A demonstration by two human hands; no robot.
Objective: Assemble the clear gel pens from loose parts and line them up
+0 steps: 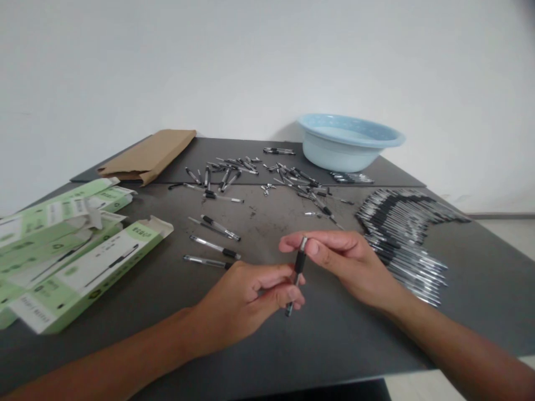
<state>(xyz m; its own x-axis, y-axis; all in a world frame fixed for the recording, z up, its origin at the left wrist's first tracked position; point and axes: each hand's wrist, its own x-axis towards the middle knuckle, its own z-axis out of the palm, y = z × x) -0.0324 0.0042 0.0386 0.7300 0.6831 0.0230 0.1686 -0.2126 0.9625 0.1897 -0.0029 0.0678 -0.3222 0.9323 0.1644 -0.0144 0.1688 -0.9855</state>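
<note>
Between both hands a gel pen (300, 262) with a black grip is held nearly upright over the table. My left hand (254, 301) is closed around its lower barrel. At the top, my right hand (338, 253) pinches the pen's silvery tip between thumb and fingers. Several loose pens (213, 245) lie left of the hands. Farther back are scattered pen parts (238, 164), along with small silvery tips (268, 189). On the right, a dense row of pens (413, 267) lies beside my right wrist.
Green and white pen boxes (96, 273) pile up at the left. A brown paper bag (154, 153) lies behind them. The light blue basin (349, 142) stands at the back right near the wall. The dark table's (334, 345) front edge runs below my hands.
</note>
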